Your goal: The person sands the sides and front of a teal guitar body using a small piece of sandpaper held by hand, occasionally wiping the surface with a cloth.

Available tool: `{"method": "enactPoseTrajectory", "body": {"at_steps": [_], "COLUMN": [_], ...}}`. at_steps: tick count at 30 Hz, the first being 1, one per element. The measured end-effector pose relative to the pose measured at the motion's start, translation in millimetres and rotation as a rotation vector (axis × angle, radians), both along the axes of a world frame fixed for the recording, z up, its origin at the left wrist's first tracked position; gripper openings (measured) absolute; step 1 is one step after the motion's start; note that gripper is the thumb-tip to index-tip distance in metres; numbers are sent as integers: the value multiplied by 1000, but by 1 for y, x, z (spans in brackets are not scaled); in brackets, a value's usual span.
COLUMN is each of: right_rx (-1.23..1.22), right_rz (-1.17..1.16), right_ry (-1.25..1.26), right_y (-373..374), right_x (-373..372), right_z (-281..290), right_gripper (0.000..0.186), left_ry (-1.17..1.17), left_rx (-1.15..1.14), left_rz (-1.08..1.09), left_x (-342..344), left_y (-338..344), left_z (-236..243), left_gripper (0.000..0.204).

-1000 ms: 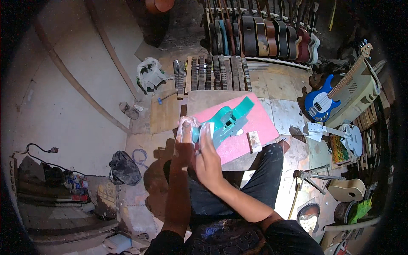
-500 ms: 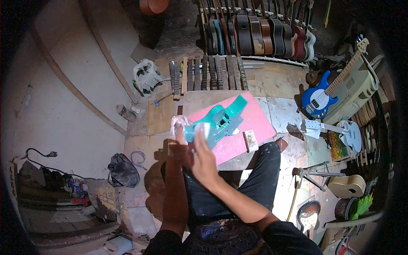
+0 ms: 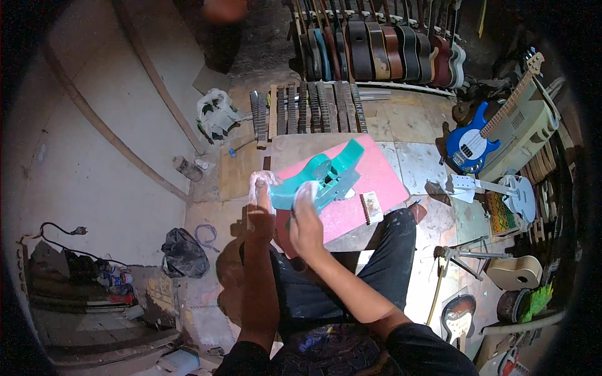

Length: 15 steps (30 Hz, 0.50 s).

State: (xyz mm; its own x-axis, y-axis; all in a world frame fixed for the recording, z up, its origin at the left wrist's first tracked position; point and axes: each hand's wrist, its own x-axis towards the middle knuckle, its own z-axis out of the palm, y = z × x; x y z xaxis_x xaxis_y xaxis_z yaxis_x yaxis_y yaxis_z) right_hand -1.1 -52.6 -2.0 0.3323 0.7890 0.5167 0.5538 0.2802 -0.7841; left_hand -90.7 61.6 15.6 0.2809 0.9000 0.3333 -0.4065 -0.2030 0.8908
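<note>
A teal electric guitar body (image 3: pixel 290 188) with cut-out cavities rests on a pink sheet (image 3: pixel 382 172) in front of me. Its left end is gripped by my left hand (image 3: pixel 261 188), whose fingers look whitish, as if dusted. In my right hand (image 3: pixel 306 229), a white pad or folded cloth (image 3: pixel 306 190) is pressed to the guitar body's near side; whether it is cloth or paper I cannot tell. A small spiral notebook (image 3: pixel 373 208) lies at the sheet's right, near my knee.
Beyond the sheet lies a row of guitar necks (image 3: pixel 307 108), with guitar bodies (image 3: pixel 376 53) racked behind. A blue bass guitar (image 3: pixel 467 145) leans at the right, near a pale guitar (image 3: pixel 517 197) and a stand (image 3: pixel 461 257). A black plastic bag (image 3: pixel 184 252) sits at left.
My right hand has shifted slightly right with the white pad, along the guitar body. My left hand stays at the body's left end.
</note>
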Motion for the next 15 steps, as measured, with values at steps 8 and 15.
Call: {"method": "enactPoseTrajectory", "body": {"at_steps": [8, 15], "right_rx": [81, 16], "right_rz": [97, 251], "right_ry": [81, 132], "right_y": [-4, -16], "right_x": [3, 12], "right_z": [-1, 16], "right_gripper": [63, 69], "left_ry": [-17, -35], "left_rx": [-1, -9], "left_rz": [0, 19], "left_x": [-7, -9], "left_y": [13, 21], "left_z": [-16, -15], "left_gripper": [40, 46]}}
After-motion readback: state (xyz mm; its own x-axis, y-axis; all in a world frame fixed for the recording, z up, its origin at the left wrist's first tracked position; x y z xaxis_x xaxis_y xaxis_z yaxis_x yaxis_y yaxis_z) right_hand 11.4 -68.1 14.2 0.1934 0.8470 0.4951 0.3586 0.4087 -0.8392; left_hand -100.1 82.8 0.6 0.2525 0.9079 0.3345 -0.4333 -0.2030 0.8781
